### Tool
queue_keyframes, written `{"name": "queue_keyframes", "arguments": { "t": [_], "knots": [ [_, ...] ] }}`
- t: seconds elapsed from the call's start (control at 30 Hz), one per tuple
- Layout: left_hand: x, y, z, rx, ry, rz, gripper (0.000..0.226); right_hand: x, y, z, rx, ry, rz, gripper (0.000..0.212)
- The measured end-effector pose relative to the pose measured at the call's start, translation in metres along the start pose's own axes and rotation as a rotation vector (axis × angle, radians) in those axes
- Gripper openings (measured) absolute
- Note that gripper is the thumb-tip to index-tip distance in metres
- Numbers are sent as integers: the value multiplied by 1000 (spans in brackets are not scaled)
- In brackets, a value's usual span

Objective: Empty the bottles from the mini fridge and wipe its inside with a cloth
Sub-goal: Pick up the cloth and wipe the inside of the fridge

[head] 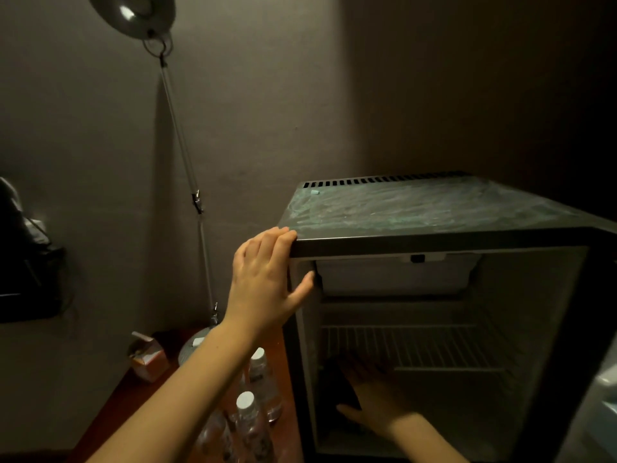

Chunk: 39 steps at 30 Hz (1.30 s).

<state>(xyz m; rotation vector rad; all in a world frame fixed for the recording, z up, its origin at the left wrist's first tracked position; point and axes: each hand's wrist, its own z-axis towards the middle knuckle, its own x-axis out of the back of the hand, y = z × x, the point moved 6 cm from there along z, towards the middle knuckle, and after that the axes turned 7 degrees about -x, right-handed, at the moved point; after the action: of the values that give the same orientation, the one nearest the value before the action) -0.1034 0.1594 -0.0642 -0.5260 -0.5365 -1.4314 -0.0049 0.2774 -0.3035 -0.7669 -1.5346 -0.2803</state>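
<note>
Cloth [337,389] soft, limp; my right hand [377,399] presses it flat, fingers spread, low inside fridge [434,238].

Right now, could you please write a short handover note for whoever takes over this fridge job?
Left hand: braced on the top front corner of the fridge, holding nothing.
Right hand: inside, below the wire shelf, flat on a dark cloth by the left wall.
Bottles: out, standing on the floor left of the fridge.
Done: no bottles visible inside.
Left: finish wiping; how far it has got cannot be told.
</note>
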Motion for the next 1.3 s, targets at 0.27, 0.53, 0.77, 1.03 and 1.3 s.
{"name": "queue_keyframes", "arguments": {
  "t": [0.27,0.53,0.77,1.03,1.3],
  "knots": [
    [3,5,1,14,-14,4,61,13,23,-15,-44,-36,18,66],
    [-1,3,1,22,8,-7,59,15,16,-9,-68,49,-148,64],
    [-3,2,0,37,49,-28,55,6,7,-11,-90,90,-2,78],
    [-5,1,-1,49,80,-53,55,-10,-17,-13,-254,-7,-54,78],
    [-4,-1,-2,38,68,-59,53,0,-22,-6,-321,51,188,61]
  ]
}}
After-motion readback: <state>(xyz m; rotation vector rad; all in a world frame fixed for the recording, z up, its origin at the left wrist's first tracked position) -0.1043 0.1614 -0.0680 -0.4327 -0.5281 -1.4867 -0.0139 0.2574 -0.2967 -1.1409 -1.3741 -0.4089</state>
